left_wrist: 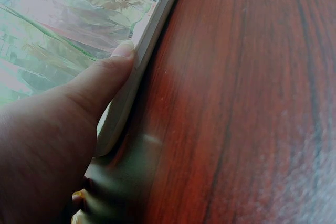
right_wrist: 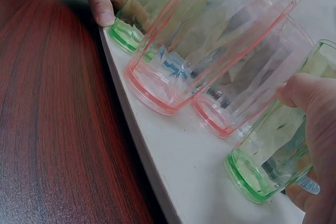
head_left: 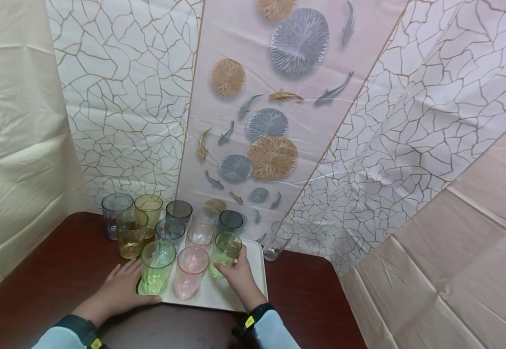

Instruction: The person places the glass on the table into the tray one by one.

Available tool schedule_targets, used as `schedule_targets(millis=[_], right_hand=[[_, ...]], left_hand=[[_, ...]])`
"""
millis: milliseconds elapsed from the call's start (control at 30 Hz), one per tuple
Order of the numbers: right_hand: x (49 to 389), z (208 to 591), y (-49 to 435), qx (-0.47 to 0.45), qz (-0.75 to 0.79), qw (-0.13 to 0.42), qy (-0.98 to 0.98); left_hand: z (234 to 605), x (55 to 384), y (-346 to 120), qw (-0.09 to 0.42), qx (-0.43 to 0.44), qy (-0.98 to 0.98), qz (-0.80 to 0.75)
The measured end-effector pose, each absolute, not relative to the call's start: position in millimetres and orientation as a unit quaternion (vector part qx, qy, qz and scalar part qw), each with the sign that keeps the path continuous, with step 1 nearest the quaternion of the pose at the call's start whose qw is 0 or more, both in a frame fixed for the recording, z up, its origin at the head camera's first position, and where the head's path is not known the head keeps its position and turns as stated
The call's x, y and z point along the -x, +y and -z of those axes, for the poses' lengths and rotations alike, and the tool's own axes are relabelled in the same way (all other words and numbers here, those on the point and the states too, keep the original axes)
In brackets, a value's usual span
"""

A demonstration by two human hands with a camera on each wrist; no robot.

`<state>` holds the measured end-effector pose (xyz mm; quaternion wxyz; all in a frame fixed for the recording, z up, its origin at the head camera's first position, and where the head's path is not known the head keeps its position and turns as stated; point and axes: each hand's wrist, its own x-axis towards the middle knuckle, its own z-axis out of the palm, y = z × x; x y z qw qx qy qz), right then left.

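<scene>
My right hand (head_left: 241, 274) grips a green glass (head_left: 222, 254) around its side, thumb facing me. That glass stands on a white tray (head_left: 222, 299), as the right wrist view also shows. At the tray's front left corner lies my left hand (head_left: 124, 290), fingers stretched along the side and thumb on the front rim. Right by this hand stands another green glass (head_left: 156, 271). Between the two green glasses is a pink glass (head_left: 191, 278), with a second pink glass (head_left: 198, 237) behind it. Farther back are a blue glass (head_left: 170, 233) and a dark glass (head_left: 230, 221).
Left of the tray, an amber glass (head_left: 131, 237), a yellow glass (head_left: 150, 213) and a blue glass (head_left: 111, 220) stand on the dark wooden table (head_left: 305, 295). A clear glass (head_left: 276, 247) is beyond the tray's right side. Patterned cloth (head_left: 366, 145) hangs behind.
</scene>
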<state>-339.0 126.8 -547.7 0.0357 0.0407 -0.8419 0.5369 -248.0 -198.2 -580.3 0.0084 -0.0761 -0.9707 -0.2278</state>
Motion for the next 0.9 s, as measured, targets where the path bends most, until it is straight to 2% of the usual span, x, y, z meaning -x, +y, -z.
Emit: schedule_targets(millis=[300,400,467,600,667,767,900], right_hand=[[335,547,144,-0.052,-0.505,0.024,-0.861],[333,546,164,-0.079,-0.5,0.049,-0.861],[335,547,182,-0.083,-0.507,0.089,-0.853],[346,548,222,0.005,-0.52,0.183,-0.834],[355,547,241,0.059,-0.525,0.213,-0.822],[370,544,262,0.114,-0.519,0.223,-0.818],[390,538,276,0.121,-0.514,0.202,-0.825]], left_hand=[[580,249,-195,0.014,0.082,-0.97,0.227],[578,248,-194,0.015,0.083,-0.97,0.228],[577,247,-194,0.014,0.082,-0.97,0.228],[575,248,-194,0.011,0.081,-0.97,0.227],[575,248,-195,0.01,0.079,-0.971,0.226],[577,248,-197,0.007,0.077,-0.97,0.231],[580,249,-199,0.008,0.077,-0.969,0.234]])
